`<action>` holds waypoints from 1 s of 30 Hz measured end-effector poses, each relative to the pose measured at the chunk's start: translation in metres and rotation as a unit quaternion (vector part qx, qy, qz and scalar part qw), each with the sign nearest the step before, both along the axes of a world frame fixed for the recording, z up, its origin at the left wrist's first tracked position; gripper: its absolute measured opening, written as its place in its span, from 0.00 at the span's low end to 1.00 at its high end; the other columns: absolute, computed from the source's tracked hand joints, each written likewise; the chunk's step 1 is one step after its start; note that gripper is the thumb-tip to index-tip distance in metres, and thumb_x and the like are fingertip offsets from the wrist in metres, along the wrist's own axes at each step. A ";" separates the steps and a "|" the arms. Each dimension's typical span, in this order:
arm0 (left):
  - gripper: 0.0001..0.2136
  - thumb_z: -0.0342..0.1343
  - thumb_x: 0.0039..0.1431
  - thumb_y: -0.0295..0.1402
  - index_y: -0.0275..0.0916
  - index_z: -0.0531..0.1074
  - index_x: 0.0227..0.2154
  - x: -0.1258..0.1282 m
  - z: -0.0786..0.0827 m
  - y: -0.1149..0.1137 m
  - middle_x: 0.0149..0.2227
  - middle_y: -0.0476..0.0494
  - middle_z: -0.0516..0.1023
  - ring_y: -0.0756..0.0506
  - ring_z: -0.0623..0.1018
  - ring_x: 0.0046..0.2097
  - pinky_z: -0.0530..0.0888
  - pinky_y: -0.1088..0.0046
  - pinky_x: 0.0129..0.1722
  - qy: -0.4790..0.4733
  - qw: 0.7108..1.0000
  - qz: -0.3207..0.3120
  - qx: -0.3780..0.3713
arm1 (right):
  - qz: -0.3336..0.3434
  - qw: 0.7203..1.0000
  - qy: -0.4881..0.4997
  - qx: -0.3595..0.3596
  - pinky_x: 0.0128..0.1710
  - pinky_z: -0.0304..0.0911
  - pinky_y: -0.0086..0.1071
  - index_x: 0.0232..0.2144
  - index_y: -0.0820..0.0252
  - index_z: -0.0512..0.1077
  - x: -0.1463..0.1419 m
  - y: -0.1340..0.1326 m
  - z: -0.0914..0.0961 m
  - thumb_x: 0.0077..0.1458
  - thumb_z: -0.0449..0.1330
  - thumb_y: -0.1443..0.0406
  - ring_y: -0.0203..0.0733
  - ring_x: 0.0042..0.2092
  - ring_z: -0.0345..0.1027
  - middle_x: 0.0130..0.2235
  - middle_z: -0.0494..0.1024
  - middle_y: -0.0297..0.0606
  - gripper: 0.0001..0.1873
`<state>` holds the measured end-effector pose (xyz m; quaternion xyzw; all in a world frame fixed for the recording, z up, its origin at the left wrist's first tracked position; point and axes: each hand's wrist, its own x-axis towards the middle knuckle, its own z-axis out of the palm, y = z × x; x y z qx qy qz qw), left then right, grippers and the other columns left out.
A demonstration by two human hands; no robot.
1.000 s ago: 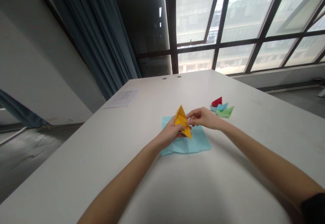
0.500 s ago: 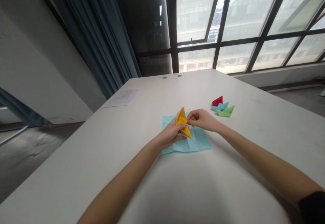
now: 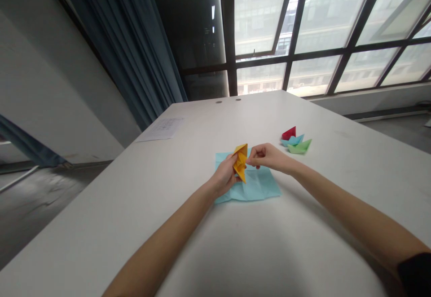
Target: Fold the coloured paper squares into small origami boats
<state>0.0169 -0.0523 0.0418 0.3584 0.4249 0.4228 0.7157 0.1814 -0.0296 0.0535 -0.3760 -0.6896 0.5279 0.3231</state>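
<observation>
A folded yellow paper boat (image 3: 240, 164) is held up over a creased light-blue sheet of paper (image 3: 257, 189). My left hand (image 3: 226, 175) grips the boat from the left, thumb on the near face and fingers behind it. On the other side, my right hand (image 3: 264, 155) has thumb and index finger pinched at the boat's right edge; the exact contact is too small to see clearly. The boat stands on end, its folded inner side turned towards the right hand.
Right of my hands on the white table (image 3: 202, 243) lie three small paper boats: red (image 3: 289, 133), blue (image 3: 292, 140) and green (image 3: 299, 147). A printed sheet (image 3: 161, 129) lies at the far left edge. Windows and a blue curtain (image 3: 134, 41) stand beyond.
The yellow paper boat has turned in my left hand, its lower tip swinging left and its folded inside now showing more. My right hand stays almost in place.
</observation>
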 end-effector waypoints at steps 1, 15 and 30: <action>0.10 0.42 0.62 0.36 0.37 0.65 0.34 0.000 -0.001 0.001 0.25 0.49 0.68 0.52 0.70 0.25 0.68 0.77 0.23 0.000 1.000 0.005 -0.008 | 0.001 1.000 -0.002 0.003 0.26 0.60 0.27 0.21 0.63 0.69 0.002 0.000 0.002 0.39 0.64 0.62 0.30 0.24 0.62 0.22 0.72 0.32 0.10; 0.13 0.55 0.51 0.28 0.37 0.65 0.41 -0.010 -0.010 0.004 0.34 0.43 0.73 0.49 0.74 0.31 0.68 0.76 0.29 0.070 0.992 -0.090 0.061 | -0.177 0.976 0.110 -0.056 0.22 0.58 0.25 0.26 0.58 0.59 0.013 0.007 0.015 0.44 0.53 0.64 0.34 0.24 0.70 0.26 0.70 0.29 0.05; 0.11 0.55 0.50 0.39 0.35 0.74 0.31 -0.009 -0.016 0.011 0.28 0.45 0.76 0.48 0.74 0.29 0.70 0.77 0.25 0.238 0.954 -0.003 0.183 | -0.063 0.995 -0.020 0.078 0.31 0.66 0.30 0.35 0.58 0.60 0.001 -0.003 0.008 0.50 0.56 0.57 0.36 0.31 0.71 0.34 0.72 0.36 0.13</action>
